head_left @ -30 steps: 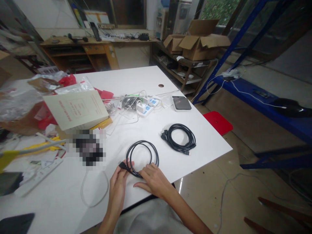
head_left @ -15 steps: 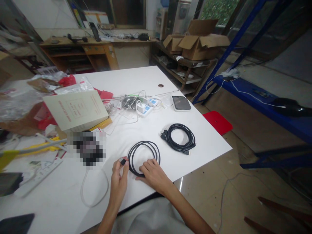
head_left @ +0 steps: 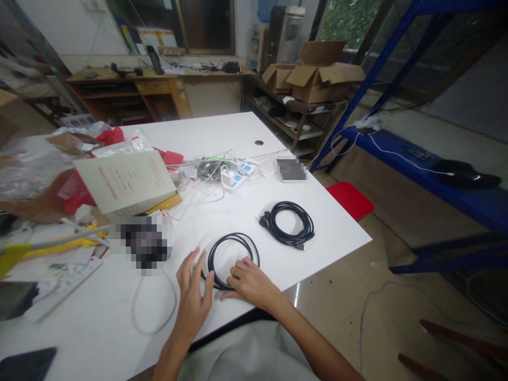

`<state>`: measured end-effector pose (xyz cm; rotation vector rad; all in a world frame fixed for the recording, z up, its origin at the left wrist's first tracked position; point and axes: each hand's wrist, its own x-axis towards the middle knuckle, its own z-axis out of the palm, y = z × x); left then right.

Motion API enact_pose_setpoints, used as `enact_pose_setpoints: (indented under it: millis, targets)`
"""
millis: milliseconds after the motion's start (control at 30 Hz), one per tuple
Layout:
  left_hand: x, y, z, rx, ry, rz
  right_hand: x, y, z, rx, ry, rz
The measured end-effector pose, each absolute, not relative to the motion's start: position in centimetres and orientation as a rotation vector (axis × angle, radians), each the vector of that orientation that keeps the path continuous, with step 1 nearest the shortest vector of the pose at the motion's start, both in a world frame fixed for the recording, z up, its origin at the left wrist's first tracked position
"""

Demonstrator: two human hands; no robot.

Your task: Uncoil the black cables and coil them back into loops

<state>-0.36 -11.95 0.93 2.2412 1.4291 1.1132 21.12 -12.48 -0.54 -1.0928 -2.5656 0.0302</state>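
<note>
A thin black cable coil (head_left: 211, 257) lies near the front edge of the white table. My right hand (head_left: 250, 280) is closed on the near right side of this coil, fingers curled over it. At the coil's left side my left hand (head_left: 195, 286) has its fingers spread, with nothing visible gripped between them; part of the cable passes behind its fingertips. Farther right sits a second, thicker black cable coil (head_left: 309, 225), its plugs at the left and at the near side. Neither hand touches that one.
The white table (head_left: 159, 354) holds a booklet (head_left: 125, 180), plastic bags (head_left: 32, 174) and a pixelated dark object (head_left: 145, 241) at left. White power strips (head_left: 234, 182) with cables lie behind the coils. A red stool (head_left: 351, 200) stands beyond the right edge.
My left hand has let go of the black cable end and opened its fingers. My right hand stays on the coil. The view has shifted slightly.
</note>
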Motion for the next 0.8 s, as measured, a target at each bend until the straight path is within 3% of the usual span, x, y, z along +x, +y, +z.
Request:
enact_pose_setpoints:
  millis: [167, 500, 800]
  targets:
    - [-0.7, -12.1, 1.0, 2.595, 0.974, 0.894, 22.7, -11.9, 0.4, -1.125, -2.602, 0.000]
    - [-0.1, -10.8, -0.2, 2.604, 0.892, 0.858, 27.4, -13.0, 1.5, -1.354, -2.265, 0.168]
    - [1.9, -7.7, -0.3, 2.580, 0.965, 0.925, 36.7, -11.6, -0.3, -1.710, -1.891, -0.200]
